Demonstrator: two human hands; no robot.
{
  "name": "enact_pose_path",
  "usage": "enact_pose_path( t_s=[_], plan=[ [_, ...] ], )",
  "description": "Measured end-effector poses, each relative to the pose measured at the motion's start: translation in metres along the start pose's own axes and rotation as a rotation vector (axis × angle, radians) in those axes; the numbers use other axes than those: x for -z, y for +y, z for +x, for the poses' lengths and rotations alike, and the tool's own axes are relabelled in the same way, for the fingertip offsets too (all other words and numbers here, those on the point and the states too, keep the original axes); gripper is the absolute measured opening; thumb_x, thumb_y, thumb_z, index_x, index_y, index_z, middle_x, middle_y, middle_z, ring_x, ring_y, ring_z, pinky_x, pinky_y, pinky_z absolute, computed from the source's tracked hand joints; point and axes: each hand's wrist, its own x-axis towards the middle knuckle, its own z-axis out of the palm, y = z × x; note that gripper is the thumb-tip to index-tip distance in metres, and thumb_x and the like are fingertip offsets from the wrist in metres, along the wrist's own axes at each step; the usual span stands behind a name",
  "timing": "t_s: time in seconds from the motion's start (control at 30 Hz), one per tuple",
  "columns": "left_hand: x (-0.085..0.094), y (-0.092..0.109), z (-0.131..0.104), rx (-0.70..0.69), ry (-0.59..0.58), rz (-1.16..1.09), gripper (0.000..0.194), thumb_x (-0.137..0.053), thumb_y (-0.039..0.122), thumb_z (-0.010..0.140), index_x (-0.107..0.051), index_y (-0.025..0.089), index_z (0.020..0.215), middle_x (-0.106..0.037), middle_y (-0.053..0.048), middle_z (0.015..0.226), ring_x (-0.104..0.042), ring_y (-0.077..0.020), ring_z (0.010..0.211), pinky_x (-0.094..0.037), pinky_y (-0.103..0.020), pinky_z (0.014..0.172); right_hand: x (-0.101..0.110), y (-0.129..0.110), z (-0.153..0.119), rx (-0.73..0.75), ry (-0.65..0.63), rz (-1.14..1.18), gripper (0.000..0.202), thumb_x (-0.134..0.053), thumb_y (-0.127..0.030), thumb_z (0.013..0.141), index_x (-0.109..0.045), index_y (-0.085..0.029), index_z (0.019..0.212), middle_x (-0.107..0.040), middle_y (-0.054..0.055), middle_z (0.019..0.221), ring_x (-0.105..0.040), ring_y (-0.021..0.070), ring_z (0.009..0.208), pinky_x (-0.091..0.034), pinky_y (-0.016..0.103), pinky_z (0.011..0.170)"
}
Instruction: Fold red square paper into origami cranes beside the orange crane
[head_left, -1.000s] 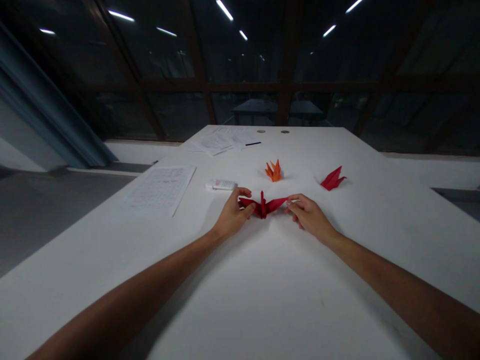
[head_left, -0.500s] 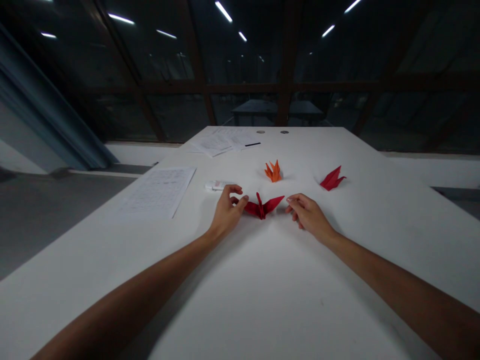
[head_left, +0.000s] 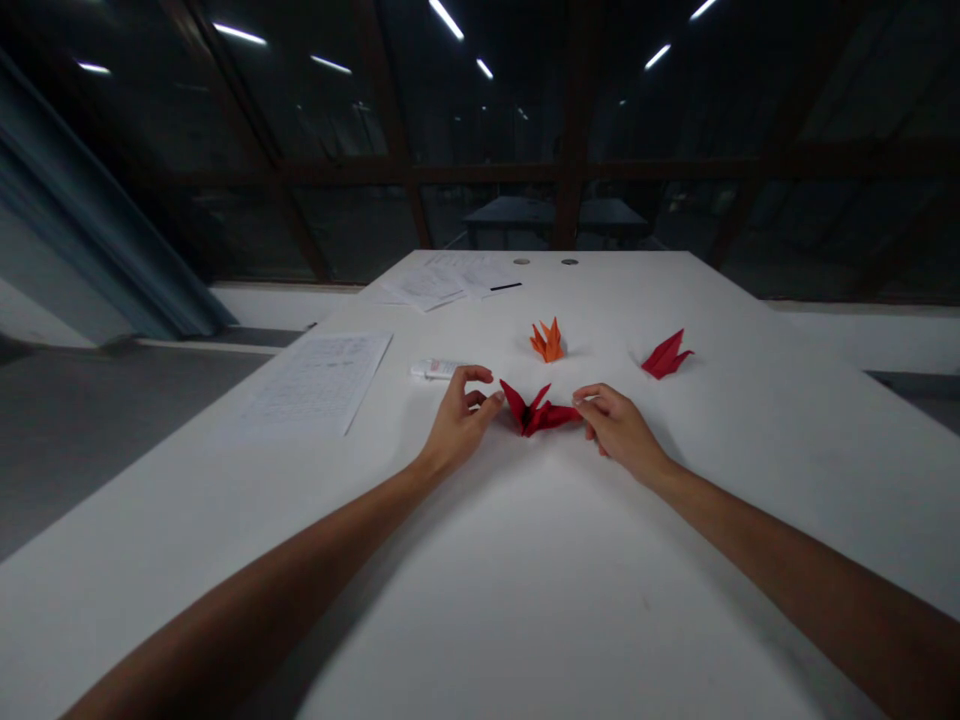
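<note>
A red origami crane (head_left: 528, 412) rests on the white table (head_left: 555, 560) between my two hands. Its left tip points up beside my left hand (head_left: 463, 412), whose thumb and forefinger are apart with a gap between them. Those fingers are very close to the crane, and whether the thumb brushes the paper is hard to see. On the other side, my right hand (head_left: 613, 425) has thumb and forefinger pinched on the crane's right tip. Behind it stands an orange origami crane (head_left: 548, 343). Farther right lies a second red origami crane (head_left: 666, 356).
A white tube (head_left: 435, 370) lies just behind my left hand. Printed sheets (head_left: 319, 385) are at the left, with more papers (head_left: 442, 283) and a black pen (head_left: 505, 287) toward the back. Dark windows and a blue curtain (head_left: 112, 210) border the table.
The red crane between my hands has turned: its left tip now points upward and its right tip reaches my right fingers. My left hand has shifted slightly right and no longer pinches the left tip.
</note>
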Motion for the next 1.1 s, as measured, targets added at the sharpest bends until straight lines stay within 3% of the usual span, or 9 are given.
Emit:
enact_pose_path(
  t_s=[0.27, 0.4, 0.53, 0.6, 0.73, 0.9, 1.0, 1.1],
  plan=[
    [-0.002, 0.0, -0.003, -0.046, -0.003, 0.067, 0.035, -0.069, 0.038, 0.087, -0.051, 0.021, 0.111, -0.056, -0.004, 0.119, -0.053, -0.0058, 0.067, -0.041, -0.021, 0.058, 0.0, -0.001, 0.001, 0.011, 0.021, 0.051, 0.023, -0.069, -0.039, 0.076, -0.068, -0.021, 0.089, -0.061, -0.004, 0.066, -0.052, 0.0104, 0.046, -0.034, 0.018, 0.031],
    [-0.004, -0.007, -0.001, 0.001, 0.002, 0.093, 0.032, -0.063, 0.04, 0.091, -0.05, 0.021, 0.114, -0.058, -0.002, 0.103, -0.052, -0.0073, 0.064, -0.039, -0.021, 0.055, 0.018, -0.001, 0.02, 0.03, 0.196, 0.066, 0.022, -0.066, -0.036, 0.076, -0.067, -0.021, 0.092, -0.061, -0.004, 0.064, -0.05, 0.0094, 0.044, -0.036, 0.018, 0.033],
    [-0.007, -0.011, 0.001, 0.002, -0.017, 0.123, 0.031, -0.062, 0.04, 0.091, -0.051, 0.021, 0.113, -0.056, 0.001, 0.088, -0.054, -0.0099, 0.064, -0.04, -0.022, 0.057, 0.041, 0.01, 0.046, 0.024, 0.404, 0.056, 0.027, -0.066, -0.039, 0.076, -0.063, -0.021, 0.095, -0.065, -0.001, 0.075, -0.05, 0.0089, 0.046, -0.037, 0.018, 0.033],
    [-0.008, -0.01, 0.002, -0.003, -0.028, 0.136, 0.031, -0.061, 0.04, 0.091, -0.051, 0.021, 0.113, -0.056, 0.002, 0.085, -0.055, -0.0105, 0.064, -0.041, -0.022, 0.058, 0.047, 0.016, 0.056, -0.005, 0.45, 0.035, 0.028, -0.066, -0.042, 0.078, -0.063, -0.02, 0.095, -0.066, 0.0, 0.077, -0.049, 0.0086, 0.045, -0.037, 0.019, 0.032],
    [-0.009, -0.007, 0.001, -0.007, -0.033, 0.146, 0.029, -0.059, 0.04, 0.091, -0.051, 0.021, 0.112, -0.057, 0.001, 0.089, -0.055, -0.0111, 0.065, -0.042, -0.023, 0.059, 0.048, 0.021, 0.07, -0.058, 0.42, -0.03, 0.029, -0.066, -0.045, 0.081, -0.065, -0.021, 0.096, -0.069, 0.003, 0.08, -0.053, 0.0096, 0.044, -0.038, 0.019, 0.032],
    [-0.006, -0.009, 0.001, -0.011, -0.056, 0.187, 0.031, -0.058, 0.041, 0.093, -0.051, 0.021, 0.115, -0.055, 0.003, 0.081, -0.054, -0.0122, 0.062, -0.041, -0.024, 0.058, 0.05, 0.01, 0.077, -0.036, 0.328, -0.15, 0.034, -0.063, -0.05, 0.086, -0.063, -0.023, 0.107, -0.074, 0.006, 0.094, -0.059, 0.0112, 0.045, -0.043, 0.021, 0.033],
    [-0.005, -0.009, 0.0, -0.01, -0.074, 0.19, 0.032, -0.056, 0.042, 0.094, -0.05, 0.021, 0.116, -0.054, 0.004, 0.078, -0.051, -0.0115, 0.058, -0.039, -0.023, 0.056, 0.07, 0.004, 0.063, 0.027, 0.326, -0.258, 0.042, -0.063, -0.055, 0.086, -0.06, -0.023, 0.114, -0.075, 0.008, 0.101, -0.062, 0.0124, 0.049, -0.046, 0.022, 0.037],
    [-0.006, -0.006, -0.001, -0.001, -0.088, 0.203, 0.031, -0.055, 0.042, 0.094, -0.05, 0.021, 0.116, -0.053, 0.005, 0.075, -0.046, -0.0107, 0.054, -0.037, -0.023, 0.054, 0.103, 0.0, 0.045, 0.106, 0.384, -0.383, 0.047, -0.062, -0.059, 0.086, -0.059, -0.022, 0.115, -0.074, 0.01, 0.101, -0.064, 0.0151, 0.056, -0.048, 0.024, 0.043]
  ],
)
